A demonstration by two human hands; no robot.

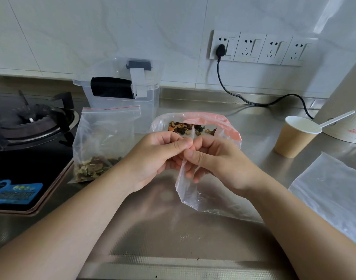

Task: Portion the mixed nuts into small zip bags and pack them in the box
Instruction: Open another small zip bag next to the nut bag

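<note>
Right now you hold a small, empty clear plastic zip bag with a red seal line (188, 190) in front of you, above the stainless steel desk (173, 239). Your left hand (154, 158) and right hand (215, 162) meet at its top edge, thumbs and curled fingers (181, 145) pinching the thin film on either side, while the bag hangs limp below them.

Judging by this, you are at the step of prising the mouth of a fresh bag open, before any filling. The next move calls for separating the two layers without tearing them, then keeping the mouth wide with one hand so the other can scoop.

Just behind your hands lies the large open plastic bag of mixed nuts (195, 126). To its left, an already portioned zip bag with nuts in its bottom (100, 146) stands upright. Behind that sits the clear plastic box with a lid and black handle (120, 93), where the portions go. To the right, well apart, a brown paper cup holding a white plastic spoon (294, 138) stands near a flat stack of clear bags (330, 190).
</note>
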